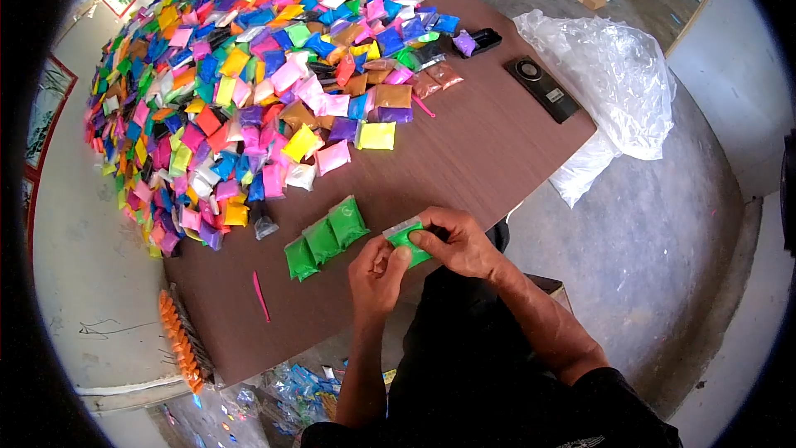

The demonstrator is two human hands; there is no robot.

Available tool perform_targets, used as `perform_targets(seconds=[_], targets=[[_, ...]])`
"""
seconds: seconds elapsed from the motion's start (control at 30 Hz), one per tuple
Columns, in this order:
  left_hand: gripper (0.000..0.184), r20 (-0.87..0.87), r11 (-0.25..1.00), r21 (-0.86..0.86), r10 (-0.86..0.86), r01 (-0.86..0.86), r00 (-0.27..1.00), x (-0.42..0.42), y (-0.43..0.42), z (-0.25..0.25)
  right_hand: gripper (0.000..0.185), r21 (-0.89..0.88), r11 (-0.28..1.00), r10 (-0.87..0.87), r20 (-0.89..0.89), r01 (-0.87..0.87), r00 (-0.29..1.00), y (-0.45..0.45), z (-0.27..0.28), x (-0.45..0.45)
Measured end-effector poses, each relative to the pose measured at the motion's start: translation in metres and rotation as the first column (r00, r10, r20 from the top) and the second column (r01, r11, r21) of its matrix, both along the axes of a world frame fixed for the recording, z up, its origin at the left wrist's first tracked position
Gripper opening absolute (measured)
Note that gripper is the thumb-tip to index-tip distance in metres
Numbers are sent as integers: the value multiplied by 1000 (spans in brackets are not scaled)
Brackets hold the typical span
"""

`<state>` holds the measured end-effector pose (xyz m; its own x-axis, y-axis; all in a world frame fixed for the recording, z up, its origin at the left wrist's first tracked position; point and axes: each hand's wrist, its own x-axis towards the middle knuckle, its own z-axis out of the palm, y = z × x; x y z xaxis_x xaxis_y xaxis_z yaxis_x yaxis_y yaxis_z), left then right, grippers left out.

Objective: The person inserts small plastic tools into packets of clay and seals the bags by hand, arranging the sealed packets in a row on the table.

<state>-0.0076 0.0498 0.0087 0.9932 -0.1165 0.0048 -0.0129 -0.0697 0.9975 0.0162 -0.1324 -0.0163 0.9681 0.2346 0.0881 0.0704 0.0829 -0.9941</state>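
Note:
Between both hands, at the front edge of the brown table (464,162), is a small clear plastic packet with a bright green filling (401,238). My left hand (377,275) grips its near left side, thumb on top and fingers curled. From the right, my right hand (458,245) pinches the same packet with thumb and forefinger. Just left of my left hand, several like green packets (323,241) lie side by side in a short row. Parts of the held packet are covered by my fingers.
A large heap of multicoloured packets (249,91) covers the table's far and left side. Pink sticks (261,297) lie on the table. A black device with a round dial (543,90) and a crumpled clear plastic bag (618,75) sit at the right edge. Orange objects (178,340) hang at the left.

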Motion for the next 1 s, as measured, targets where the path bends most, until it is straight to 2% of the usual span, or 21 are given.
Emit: perform_targets(seconds=[0.1, 0.17, 0.4, 0.47, 0.6, 0.67, 0.8, 0.93, 1.0], targets=[[12, -39, 999, -29, 32, -33, 999, 1, 0, -5, 17, -72, 997, -20, 51, 23, 998, -2, 0, -1], [9, 24, 1000, -20, 11, -11, 1000, 1, 5, -10, 18, -212, 976, -11, 175, 49, 985, -1, 7, 0], [10, 53, 995, -97, -1, 6, 999, 1, 5, -16, 18, -208, 976, -30, 153, 62, 988, 0, 7, -1], [14, -6, 999, -42, 17, -17, 1000, 2, 3, -9, 16, -177, 982, -41, 109, 60, 993, 0, 3, -1], [18, -94, 990, -95, 96, -105, 991, 1, -4, 0, 13, -126, 990, -36, 172, 58, 984, 1, 2, -3], [18, 0, 998, -24, 61, -61, 998, 1, 2, -5, 13, -171, 982, -40, 235, 82, 971, 2, 4, -2], [18, 62, 992, -8, 124, -124, 990, -1, 4, -18, 19, -196, 973, -78, 227, 124, 971, 5, 11, -4], [16, 59, 987, -27, 159, -158, 986, -2, 6, -18, 24, -256, 958, -46, 307, 129, 951, 6, 13, -2], [16, 65, 968, -81, 244, -238, 968, -1, 4, -18, 24, -261, 959, -23, 307, 108, 951, 8, 13, -2]])
